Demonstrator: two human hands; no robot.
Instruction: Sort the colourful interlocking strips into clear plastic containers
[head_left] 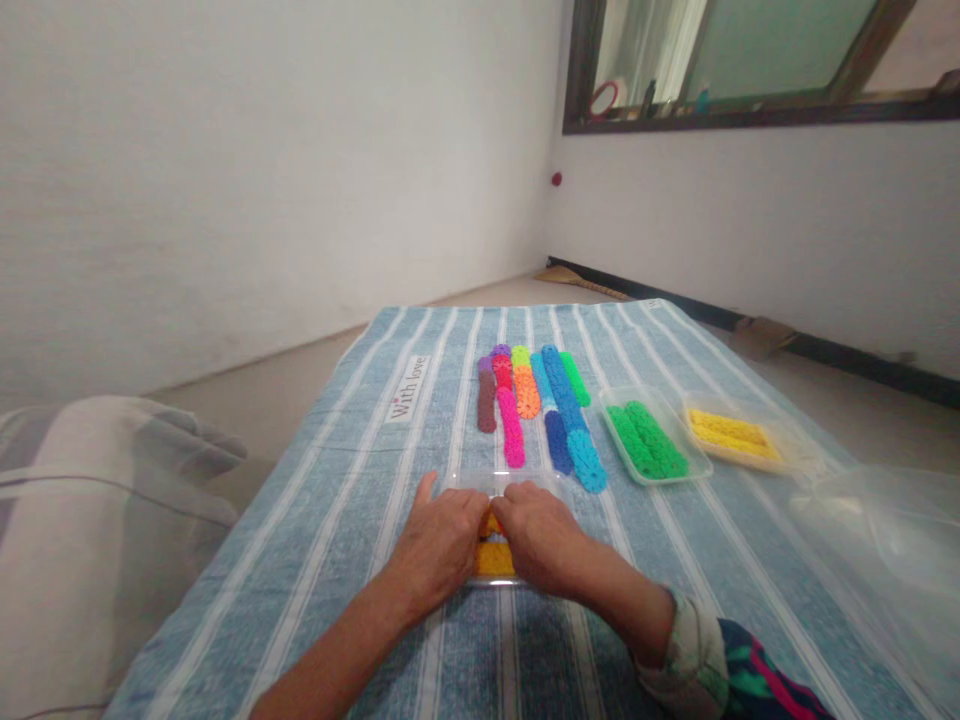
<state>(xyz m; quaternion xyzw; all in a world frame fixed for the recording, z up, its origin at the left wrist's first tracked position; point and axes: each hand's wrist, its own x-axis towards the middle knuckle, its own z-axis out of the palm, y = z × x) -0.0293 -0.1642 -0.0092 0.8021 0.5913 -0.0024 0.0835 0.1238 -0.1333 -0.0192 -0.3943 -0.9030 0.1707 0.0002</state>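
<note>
Near the table's front edge is a clear plastic box (555, 478) with orange-yellow crocheted pieces (496, 560) in it. My left hand (448, 535) reaches over the box from the left, fingers curled on the orange pieces and its outer finger sticking up. From the right comes my right hand (541, 528), closed on the same pieces, close against the left one. Both hands hide much of the box and the exact grip. Just beyond lie overlapping rows of round crocheted pieces: brown (487, 402), pink (512, 428), orange (527, 392), blue (566, 395) and green (575, 378).
On the right stand a clear box with green crocheted pieces (646, 440) and another with yellow ones (729, 432). A larger transparent plastic container (885, 540) sits at the right edge. A striped blue cloth (337, 520) covers the table. A fabric-covered seat (97, 540) is at left.
</note>
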